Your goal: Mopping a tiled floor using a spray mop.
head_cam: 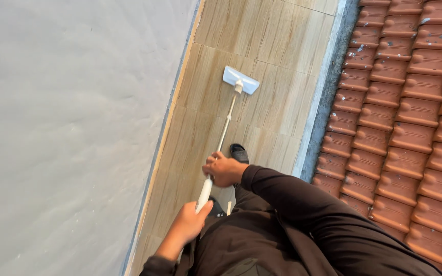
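While you stood on the narrow tiled floor (262,51), both your hands were closed round the mop (229,115). Your right hand (224,169) was wrapped over the thin white pole, knuckles up, w/ a ring showing on 1 finger. Your left hand (193,222) sat lower & nearer your body, fingers curled round the thicker white grip at the pole's near end. The 2 hands were near each other on the shaft but not touching.

From your right hand the pole ran up & away to the flat white mop head (241,80), which lay flat on the wood-look tiles well ahead of that hand, turned at an angle to the tile joints. Just beyond your right hand, on its far side, a dark shoe (239,152) rested on the tiles; a 2nd dark shoe showed partly betw. your 2 hands, mostly hidden by the pole & your trousers.

Off to the left of both hands rose a plain grey wall (67,128). To the right of your right arm, past a pale kerb (319,87), lay rows of reddish-brown roof tiles (405,117). Your sleeves & clothes were dark brown.
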